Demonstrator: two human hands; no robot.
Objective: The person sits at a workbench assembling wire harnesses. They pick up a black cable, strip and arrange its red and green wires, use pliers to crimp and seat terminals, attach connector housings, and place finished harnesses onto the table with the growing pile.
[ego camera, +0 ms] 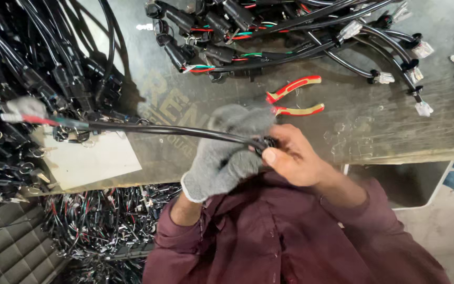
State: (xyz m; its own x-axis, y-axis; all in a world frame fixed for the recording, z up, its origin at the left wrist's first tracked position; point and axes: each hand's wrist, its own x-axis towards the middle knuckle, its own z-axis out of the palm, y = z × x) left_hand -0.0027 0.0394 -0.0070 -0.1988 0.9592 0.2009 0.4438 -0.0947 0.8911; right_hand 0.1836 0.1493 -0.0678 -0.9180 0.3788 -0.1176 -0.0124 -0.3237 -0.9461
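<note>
A black cable (158,130) runs almost level across the middle of the frame, its long axis left to right. Its left end points to the left edge and splits into short red, green and white wires ending in a blurred pale connector (22,109). Its right end sits at frame centre, where both hands meet.

The left hand (227,152), in a grey knit glove, is curled closed around the cable near that end. The bare right hand (290,155) pinches a small black fitting (266,143) at the cable's tip between thumb and fingers, which are closed on it.

The cable hangs just above a worn grey bench (353,121) with faint lettering. A white sheet (95,160) lies on the bench at lower left. Red-and-cream pliers (295,97) lie just above the hands, shut. A heap of black harnesses (22,68) fills the upper left; another bundle (290,31) with white plugs spreads along the top. Below the bench edge, at lower left, more wiring (101,215) is piled on the floor. A maroon shirt (290,242) fills the bottom centre.

The cable is glossy black, thin and round, slightly bowed.
</note>
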